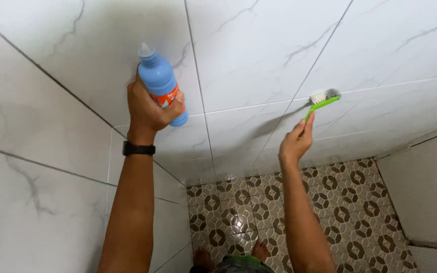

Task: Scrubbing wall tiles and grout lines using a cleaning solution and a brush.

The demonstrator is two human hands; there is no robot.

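My left hand (146, 108) grips a blue plastic bottle (159, 81) with an orange label, its pale nozzle cap pointing up against the white marbled wall tile (259, 50). A black watch sits on that wrist. My right hand (295, 141) holds a green-handled brush (323, 101) by its handle. The brush's white bristles press against the wall right at a horizontal grout line.
White marble-look tiles with dark grout lines cover the walls on the left and ahead. A brown and beige patterned floor (330, 202) lies below, with my bare feet (259, 250) at the bottom edge. A tiled ledge (431, 182) rises at the right.
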